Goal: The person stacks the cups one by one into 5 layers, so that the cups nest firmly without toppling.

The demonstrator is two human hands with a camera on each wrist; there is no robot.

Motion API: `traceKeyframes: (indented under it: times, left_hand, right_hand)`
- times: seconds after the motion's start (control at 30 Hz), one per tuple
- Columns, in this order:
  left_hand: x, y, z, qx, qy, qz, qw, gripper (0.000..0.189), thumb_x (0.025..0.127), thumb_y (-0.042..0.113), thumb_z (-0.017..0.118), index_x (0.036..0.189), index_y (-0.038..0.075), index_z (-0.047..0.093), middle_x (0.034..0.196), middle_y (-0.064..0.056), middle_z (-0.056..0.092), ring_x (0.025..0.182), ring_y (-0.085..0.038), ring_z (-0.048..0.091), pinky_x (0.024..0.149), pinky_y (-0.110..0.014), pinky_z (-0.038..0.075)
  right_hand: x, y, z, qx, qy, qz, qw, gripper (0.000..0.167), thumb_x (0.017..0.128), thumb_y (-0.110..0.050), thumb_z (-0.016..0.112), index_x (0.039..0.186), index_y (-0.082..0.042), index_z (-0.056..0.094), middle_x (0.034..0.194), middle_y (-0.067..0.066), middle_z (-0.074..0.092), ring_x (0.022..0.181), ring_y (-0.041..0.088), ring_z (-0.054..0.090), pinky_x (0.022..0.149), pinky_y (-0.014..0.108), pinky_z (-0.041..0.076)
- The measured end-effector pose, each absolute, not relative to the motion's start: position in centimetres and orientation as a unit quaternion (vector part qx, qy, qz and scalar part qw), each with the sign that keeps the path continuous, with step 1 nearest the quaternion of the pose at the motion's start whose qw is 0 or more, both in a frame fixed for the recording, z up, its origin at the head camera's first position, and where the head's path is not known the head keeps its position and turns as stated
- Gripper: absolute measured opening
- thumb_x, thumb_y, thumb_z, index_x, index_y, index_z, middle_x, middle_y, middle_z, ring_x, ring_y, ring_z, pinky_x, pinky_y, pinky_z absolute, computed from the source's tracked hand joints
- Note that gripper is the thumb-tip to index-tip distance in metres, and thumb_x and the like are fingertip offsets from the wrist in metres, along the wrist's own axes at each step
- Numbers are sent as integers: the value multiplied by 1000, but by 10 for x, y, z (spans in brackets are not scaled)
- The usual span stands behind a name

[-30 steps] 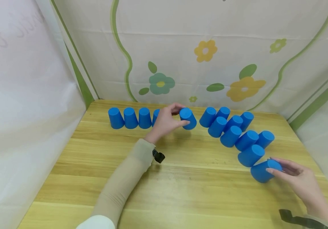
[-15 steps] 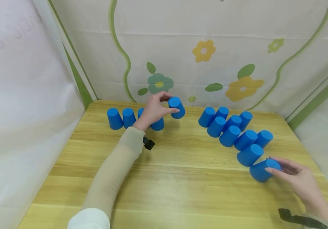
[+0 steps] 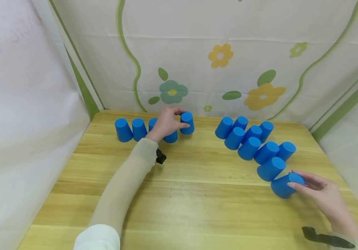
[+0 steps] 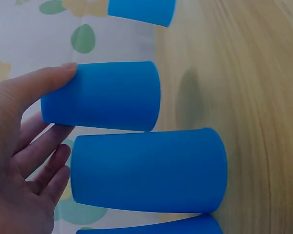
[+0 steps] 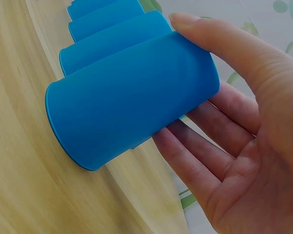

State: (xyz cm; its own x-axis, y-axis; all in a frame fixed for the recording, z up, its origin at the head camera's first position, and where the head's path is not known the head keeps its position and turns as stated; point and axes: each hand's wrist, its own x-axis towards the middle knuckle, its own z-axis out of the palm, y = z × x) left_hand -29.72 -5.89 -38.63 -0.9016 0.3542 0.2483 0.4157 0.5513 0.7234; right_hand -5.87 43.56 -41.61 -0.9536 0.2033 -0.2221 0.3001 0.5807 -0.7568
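Note:
My left hand (image 3: 166, 122) pinches the narrow upper end of an upside-down blue cup (image 3: 187, 125) between thumb and fingers. In the left wrist view this cup (image 4: 102, 95) hangs slightly above the table, with a shadow apart from its rim, beside another blue cup (image 4: 149, 170). That neighbour ends a left row of blue cups (image 3: 124, 130), partly hidden by the hand. My right hand (image 3: 327, 194) grips the upper end of an upside-down blue cup (image 3: 285, 186), the nearest one of a diagonal row on the right. Its thumb and fingers lie on opposite sides (image 5: 136, 97).
Several more upside-down blue cups (image 3: 249, 148) stand in the diagonal row, some more behind it. The wooden table (image 3: 179, 208) ends at a white flowered curtain (image 3: 179, 45); another white curtain (image 3: 26, 121) hangs at the left.
My left hand has carried its cup leftward from near the diagonal row, raised it, then lowered it beside the left row. The right hand has kept its hold in place.

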Motion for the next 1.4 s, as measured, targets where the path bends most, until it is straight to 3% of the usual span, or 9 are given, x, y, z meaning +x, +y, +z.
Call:
traceKeyframes:
  times: [0.67, 1.17, 1.4]
  left_hand:
    - [-296, -56, -393, -223, -918, -329, 17, 50, 83, 33, 88, 125, 11, 72, 118, -3, 69, 111, -20, 61, 95, -36, 51]
    - [-296, -53, -396, -216, -928, -302, 28, 48, 83, 35, 87, 123, 14, 74, 114, 0, 70, 112, -23, 54, 93, -38, 49]
    - [-295, -51, -394, -208, -925, -316, 34, 65, 82, 41, 87, 138, 15, 65, 129, -3, 66, 123, -25, 52, 99, -39, 48]
  right_hand:
    - [-59, 437, -416, 137, 887, -436, 55, 60, 95, -42, 74, 147, -18, 57, 119, -29, 62, 99, -16, 56, 68, 13, 47]
    - [-58, 433, -415, 136, 886, -441, 48, 59, 94, -41, 74, 146, -18, 58, 120, -26, 64, 100, -14, 58, 68, 13, 47]
    - [-58, 435, -416, 134, 885, -444, 46, 59, 95, -40, 74, 146, -17, 58, 120, -27, 63, 100, -14, 57, 69, 13, 47]
